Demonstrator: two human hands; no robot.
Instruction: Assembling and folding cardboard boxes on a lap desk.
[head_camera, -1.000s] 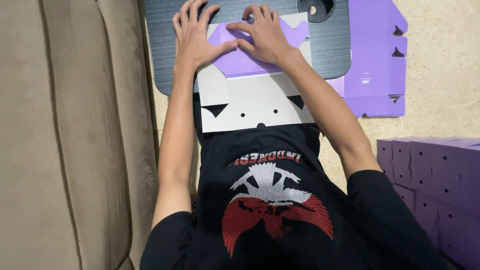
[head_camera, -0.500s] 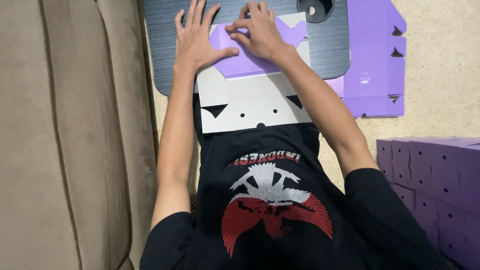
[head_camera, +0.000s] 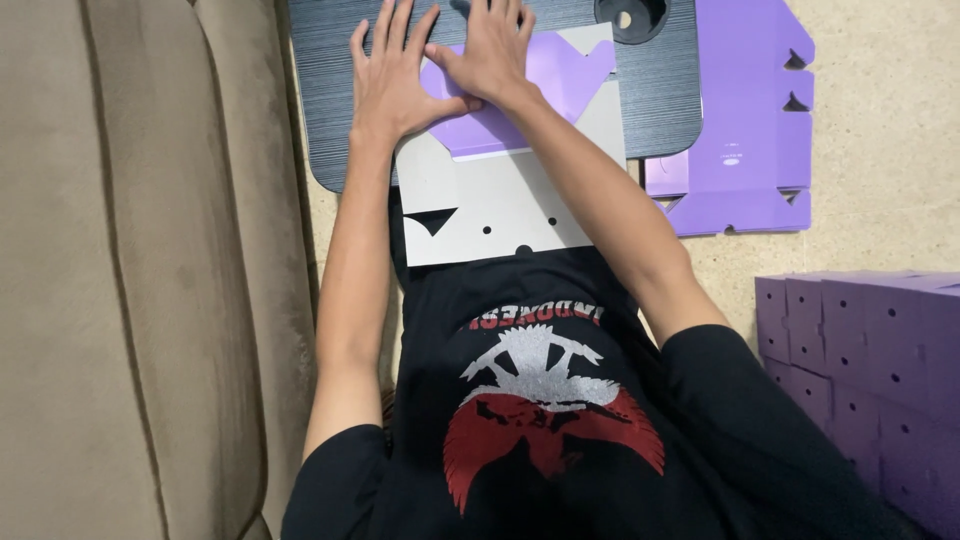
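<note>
Here, both hands (head_camera: 440, 75) flat on cardboard sheet (head_camera: 500, 195), overhanging tray edge (head_camera: 330, 170).

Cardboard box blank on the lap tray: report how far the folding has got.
Done: a stack of folded purple boxes stands at the right. In hand: the left hand and right hand press a purple flap flat on the box blank, whose grey inside faces up. Left: this blank lies mostly flat, and another flat purple blank waits on the floor.

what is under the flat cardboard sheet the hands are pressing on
The grey-and-purple flat cardboard sheet lies on a dark ribbed lap tray, its near edge overhanging the black shirt. The left hand and right hand press on it. The tray surface beneath the sheet is hidden.
</note>
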